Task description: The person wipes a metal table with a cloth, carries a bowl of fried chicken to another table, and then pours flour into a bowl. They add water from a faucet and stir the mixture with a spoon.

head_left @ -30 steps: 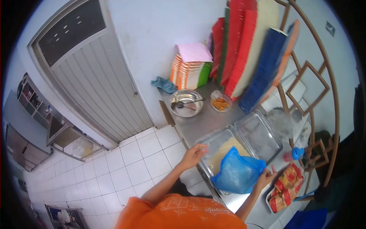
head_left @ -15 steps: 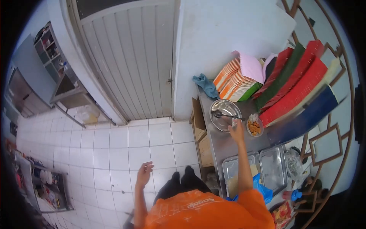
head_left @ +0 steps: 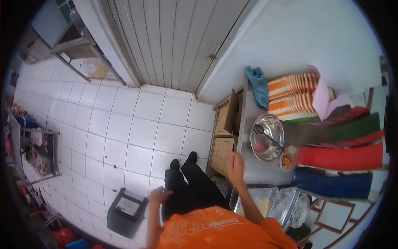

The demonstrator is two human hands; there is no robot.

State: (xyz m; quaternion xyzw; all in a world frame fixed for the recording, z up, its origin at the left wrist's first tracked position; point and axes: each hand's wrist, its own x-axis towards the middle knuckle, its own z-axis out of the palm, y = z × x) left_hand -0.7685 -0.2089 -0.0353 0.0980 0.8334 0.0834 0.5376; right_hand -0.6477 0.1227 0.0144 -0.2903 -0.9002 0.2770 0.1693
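Note:
My right hand (head_left: 236,167) is above the front edge of the steel table, left of the metal bowl and apart from it. Its fingers are curled in; whatever they hold, if anything, is hidden. The shiny metal bowl (head_left: 258,154) stands on the table with a dark ladle (head_left: 271,139) leaning across it, handle towards the right rim. Right beside it is a small bowl of orange-brown food (head_left: 287,159). My left hand (head_left: 160,195) hangs low by my left thigh, fingers loosely apart, holding nothing.
A blue cloth (head_left: 258,85), orange-striped cartons (head_left: 292,96) and red, green and blue stacks (head_left: 340,157) line the table's back. Clear trays (head_left: 265,195) sit near my right elbow. Cardboard boxes (head_left: 223,153) are under the table. A dark stool (head_left: 124,216) stands on the floor at left.
My right hand has drawn back from the metal bowl to the table's front edge, its fingers curling. My left hand is lower. The view has turned, and the stool now shows.

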